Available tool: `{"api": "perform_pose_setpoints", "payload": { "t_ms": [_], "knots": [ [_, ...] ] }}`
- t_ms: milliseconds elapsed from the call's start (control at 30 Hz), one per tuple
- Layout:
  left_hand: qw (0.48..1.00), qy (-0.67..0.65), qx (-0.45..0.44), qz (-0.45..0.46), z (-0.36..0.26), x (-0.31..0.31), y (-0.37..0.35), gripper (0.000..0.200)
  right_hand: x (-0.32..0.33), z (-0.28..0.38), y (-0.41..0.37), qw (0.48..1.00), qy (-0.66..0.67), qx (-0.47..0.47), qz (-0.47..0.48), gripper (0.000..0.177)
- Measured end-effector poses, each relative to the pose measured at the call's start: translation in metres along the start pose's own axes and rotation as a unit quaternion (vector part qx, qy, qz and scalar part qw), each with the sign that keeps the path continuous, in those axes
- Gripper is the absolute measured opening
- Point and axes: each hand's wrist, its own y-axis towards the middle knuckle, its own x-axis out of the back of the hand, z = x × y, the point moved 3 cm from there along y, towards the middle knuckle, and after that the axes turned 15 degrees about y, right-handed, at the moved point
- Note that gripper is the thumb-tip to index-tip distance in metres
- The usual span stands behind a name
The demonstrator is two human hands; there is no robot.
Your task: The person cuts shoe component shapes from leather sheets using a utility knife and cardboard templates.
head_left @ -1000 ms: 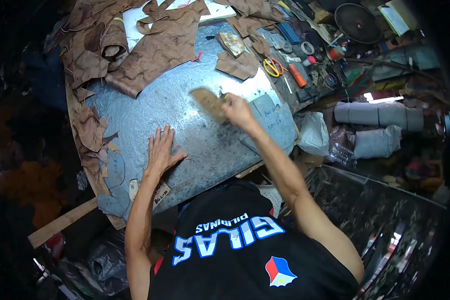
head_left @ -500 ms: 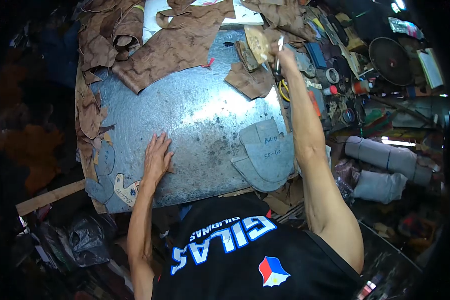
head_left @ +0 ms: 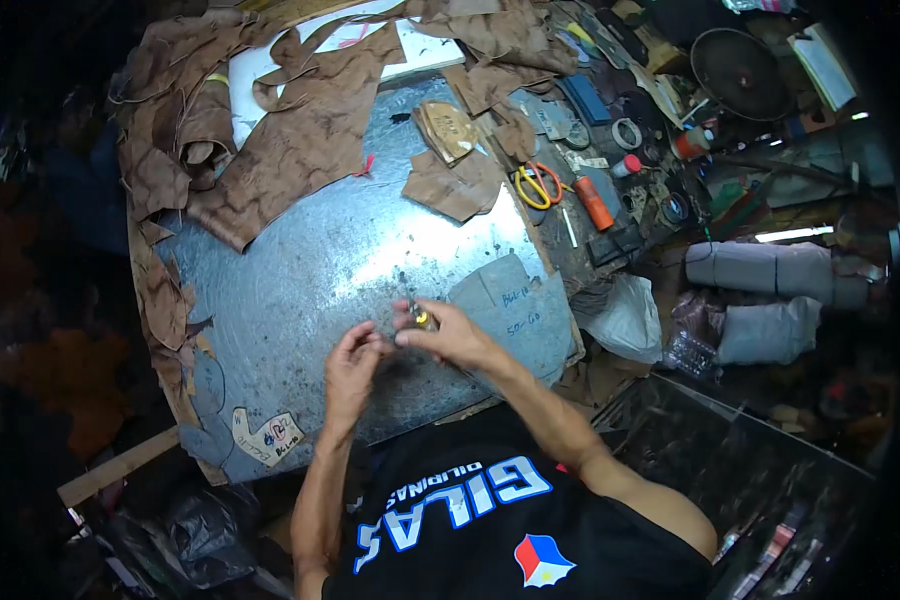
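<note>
I log right hand pinched on small yellow tool | left hand curled just beside, can't tell its grip | both over metal table | grey pattern piece near

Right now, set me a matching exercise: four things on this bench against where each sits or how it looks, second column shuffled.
Things
1. scissors
2. leather
3. grey pattern
4. small yellow item

Place or look
A. pinched in the right hand
B. handwriting on it
C. brown, heaped at the metal sheet's far-left side
D. yellow handles, just past the sheet's right edge

Pairs: 1-D, 2-C, 3-B, 4-A.
</note>
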Motion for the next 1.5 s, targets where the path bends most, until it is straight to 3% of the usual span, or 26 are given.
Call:
{"api": "perform_pose_setpoints", "payload": {
  "t_ms": [33,100,167,200,233,267,300,333,367,400,433,500,533,600,667,767,933,967,1033,1067,1133,1200,1267,1367,1433,1500],
  "knots": [
    [1.000,-0.022,-0.003,0.005,-0.018,-0.019,0.000,0.033,0.001,-0.008,-0.008,1.000,0.010,-0.018,-0.001,0.049],
    [0.997,-0.036,-0.035,0.053,-0.032,-0.049,0.003,0.032,0.012,-0.002,-0.033,0.995,0.002,0.027,-0.094,0.040],
    [0.988,0.103,-0.074,0.091,-0.038,-0.066,0.004,0.031,0.039,0.023,-0.068,0.980,-0.021,0.048,-0.191,0.029],
    [0.977,0.140,-0.141,0.073,-0.050,-0.070,0.002,0.032,0.062,0.035,-0.087,0.972,-0.051,0.025,-0.230,0.025],
    [0.978,0.140,-0.139,0.072,-0.048,-0.068,0.004,0.032,0.087,0.044,-0.106,0.953,-0.095,0.042,-0.285,0.022],
    [0.958,0.197,-0.201,0.051,-0.045,-0.065,0.006,0.033,0.115,0.046,-0.125,0.928,-0.124,0.084,-0.341,0.021],
    [0.931,0.253,-0.261,0.031,-0.044,-0.061,0.005,0.034,0.136,0.060,-0.144,0.906,-0.122,0.056,-0.401,0.018],
    [0.929,0.280,-0.239,0.034,-0.041,-0.052,0.005,0.036,0.153,0.075,-0.163,0.864,-0.217,0.028,-0.454,0.016],
    [0.930,0.277,-0.240,0.036,-0.033,-0.041,0.008,0.036,0.207,0.055,-0.181,0.840,-0.257,0.107,-0.465,0.019],
    [0.905,0.347,-0.247,0.004,-0.019,-0.028,0.011,0.036,0.238,0.054,-0.195,0.781,-0.360,0.098,-0.501,0.021],
    [0.874,0.415,-0.250,-0.026,-0.006,-0.016,0.011,0.037,0.248,0.061,-0.205,0.690,-0.481,0.019,-0.541,0.023],
    [0.863,0.450,-0.221,-0.062,0.012,0.007,0.009,0.039,0.286,0.046,-0.214,0.567,-0.568,0.130,-0.582,0.026],
    [0.855,0.471,-0.208,-0.064,0.016,0.016,0.007,0.040,0.292,0.046,-0.208,0.567,-0.571,0.130,-0.579,0.026],
    [0.838,0.503,-0.193,-0.079,0.027,0.025,0.000,0.041,0.299,0.046,-0.187,0.672,-0.397,0.215,-0.587,0.030],
    [0.819,0.542,-0.170,-0.079,0.038,0.027,-0.003,0.045,0.270,0.057,-0.137,0.772,-0.267,0.209,-0.538,0.026],
    [0.790,0.587,-0.156,-0.083,0.042,0.012,-0.006,0.051,0.211,0.089,-0.055,0.786,-0.327,0.204,-0.483,0.025],
    [0.776,0.611,-0.117,-0.104,0.057,0.014,-0.006,0.060,0.161,0.121,0.066,0.877,-0.297,0.242,-0.289,0.020],
    [0.781,0.602,-0.130,-0.107,0.059,0.012,-0.005,0.061,0.139,0.134,0.081,0.871,-0.348,0.212,-0.273,0.019],
    [0.789,0.588,-0.145,-0.105,0.061,0.012,-0.004,0.063,0.133,0.139,0.116,0.787,-0.507,0.273,-0.223,0.024],
    [0.788,0.593,-0.132,-0.101,0.059,0.012,-0.005,0.063,0.135,0.139,0.126,0.786,-0.509,0.269,-0.226,0.024],
    [0.793,0.586,-0.149,-0.071,0.051,0.008,-0.002,0.063,0.152,0.144,0.127,0.705,-0.622,0.206,-0.270,0.032],
    [0.789,0.603,-0.092,-0.073,0.050,0.009,-0.002,0.062,0.170,0.152,0.115,0.682,-0.647,0.059,-0.335,0.045],
    [0.795,0.589,-0.125,-0.078,0.056,0.009,-0.002,0.062,0.199,0.153,0.099,0.656,-0.655,0.003,-0.375,0.048],
    [0.788,0.590,-0.145,-0.104,0.057,0.008,-0.004,0.061,0.238,0.132,0.100,0.692,-0.622,0.075,-0.359,0.044],
    [0.781,0.594,-0.159,-0.112,0.055,0.010,-0.003,0.061,0.240,0.131,0.108,0.706,-0.623,0.179,-0.285,0.038],
    [0.779,0.598,-0.155,-0.106,0.057,0.010,-0.003,0.062,0.238,0.131,0.116,0.713,-0.626,0.148,-0.277,0.032]
  ]
}}
